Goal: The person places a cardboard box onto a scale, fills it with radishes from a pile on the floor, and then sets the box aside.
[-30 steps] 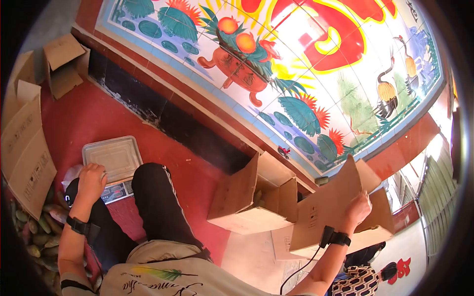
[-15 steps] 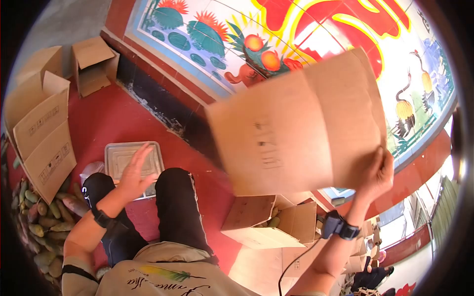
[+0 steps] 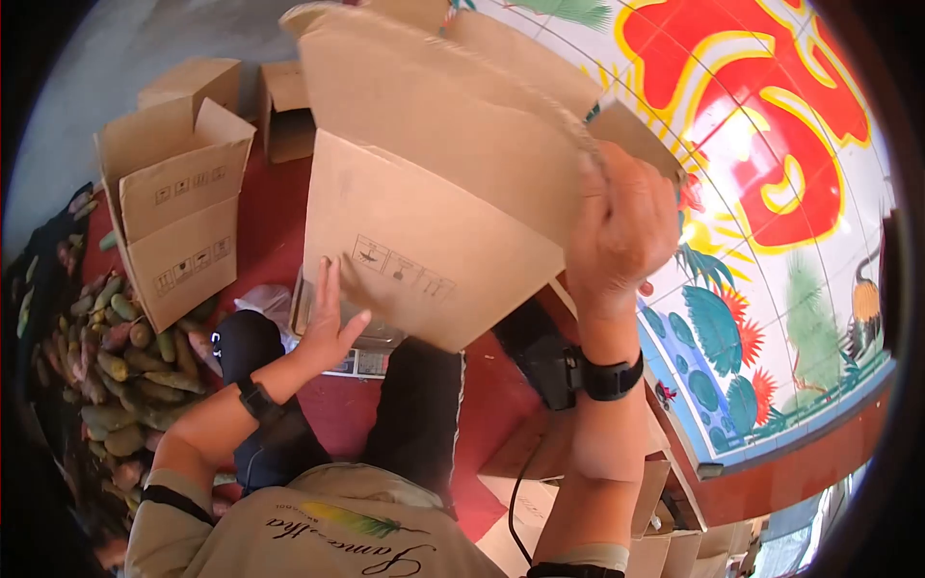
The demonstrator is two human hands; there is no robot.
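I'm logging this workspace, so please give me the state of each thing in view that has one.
Held carton: tilted, flaps open
Right hand: closed on the held carton's upper edge
Left hand: open, fingers spread; contact unclear
Left carton: standing, top open
Back carton: open
Scale: partly hidden; display unreadable
Plastic bag: crumpled
Produce: loose, heaped

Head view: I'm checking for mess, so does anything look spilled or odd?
The produce at left, beside the standing carton, stands out: it lies heaped loose rather than boxed. Whether it spilled or was piled there, I can't tell.
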